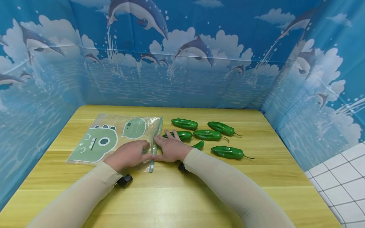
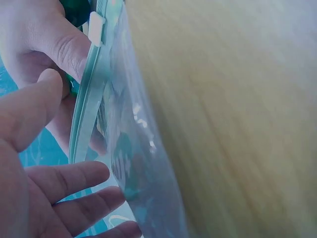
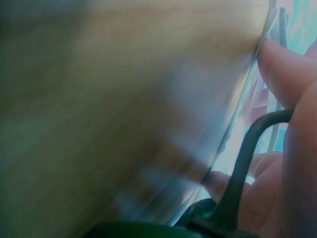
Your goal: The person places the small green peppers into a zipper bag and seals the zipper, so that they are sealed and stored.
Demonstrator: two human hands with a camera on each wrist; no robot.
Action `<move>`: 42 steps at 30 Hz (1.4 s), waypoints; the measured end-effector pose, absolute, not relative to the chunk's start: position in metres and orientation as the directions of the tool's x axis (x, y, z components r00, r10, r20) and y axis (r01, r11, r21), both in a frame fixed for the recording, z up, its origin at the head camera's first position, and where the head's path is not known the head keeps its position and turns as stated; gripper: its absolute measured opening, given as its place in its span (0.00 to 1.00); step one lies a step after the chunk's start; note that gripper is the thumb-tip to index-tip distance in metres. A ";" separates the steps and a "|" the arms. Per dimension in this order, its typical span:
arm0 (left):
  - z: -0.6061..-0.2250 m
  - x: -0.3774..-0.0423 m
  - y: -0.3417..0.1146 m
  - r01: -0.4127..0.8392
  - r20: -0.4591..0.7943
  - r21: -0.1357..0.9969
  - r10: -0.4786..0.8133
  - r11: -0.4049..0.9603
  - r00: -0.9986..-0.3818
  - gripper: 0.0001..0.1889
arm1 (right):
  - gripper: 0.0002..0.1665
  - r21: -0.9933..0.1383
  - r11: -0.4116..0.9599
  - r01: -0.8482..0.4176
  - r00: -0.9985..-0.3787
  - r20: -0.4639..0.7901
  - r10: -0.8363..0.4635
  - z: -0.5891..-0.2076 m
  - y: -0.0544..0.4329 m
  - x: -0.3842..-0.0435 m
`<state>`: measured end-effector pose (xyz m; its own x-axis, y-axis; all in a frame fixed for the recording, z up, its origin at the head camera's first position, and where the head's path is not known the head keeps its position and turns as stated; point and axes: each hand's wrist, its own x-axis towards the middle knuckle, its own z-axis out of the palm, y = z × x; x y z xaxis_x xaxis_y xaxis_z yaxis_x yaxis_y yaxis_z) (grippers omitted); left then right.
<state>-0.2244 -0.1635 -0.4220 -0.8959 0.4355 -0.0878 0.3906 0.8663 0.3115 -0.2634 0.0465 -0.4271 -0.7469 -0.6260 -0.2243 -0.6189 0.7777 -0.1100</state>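
A clear slider zip bag (image 1: 94,148) with a green cartoon print lies flat on the table, its green zip edge facing right. My left hand (image 1: 131,154) is over the bag near that edge. In the left wrist view, its fingers (image 2: 84,176) are spread beside the green strip (image 2: 85,111), and a white slider (image 2: 96,29) shows higher up. My right hand (image 1: 172,148) touches the zip edge from the other side, thumb and fingertips apart along it. A green pepper (image 1: 184,136) lies just beyond its fingers, and another pepper (image 1: 199,145) is partly hidden behind the wrist.
More green peppers lie at the right, including one at the back (image 1: 183,123), a long-stemmed one (image 1: 228,152) and another (image 1: 221,128). The wooden table (image 1: 159,202) is bordered by a blue dolphin-print curtain (image 1: 182,85). White tiles (image 1: 342,177) show at the right.
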 end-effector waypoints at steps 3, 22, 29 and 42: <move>-0.421 -0.224 -0.162 0.379 -0.087 0.313 0.424 0.871 -0.901 0.31 | 0.58 -0.100 0.775 -0.623 -0.746 -0.222 -0.628 -0.428 0.046 -0.263; -0.425 -0.227 -0.146 0.278 -0.095 0.274 0.314 0.920 -0.945 0.29 | 0.58 -0.083 0.779 -0.622 -0.745 -0.242 -0.621 -0.426 0.046 -0.261; -0.426 -0.227 -0.143 0.257 -0.092 0.262 0.289 0.930 -0.953 0.27 | 0.57 -0.086 0.782 -0.618 -0.746 -0.251 -0.617 -0.425 0.046 -0.260; -0.425 -0.228 -0.142 0.231 -0.083 0.291 0.265 0.928 -0.961 0.13 | 0.60 -0.081 0.794 -0.602 -0.757 -0.256 -0.601 -0.426 0.045 -0.261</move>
<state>-0.2279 -0.1422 -0.4253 -0.9606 0.2653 -0.0828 0.2314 0.9284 0.2908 -0.2606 0.0453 -0.4263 -0.7575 -0.6008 -0.2556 -0.6025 0.7940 -0.0810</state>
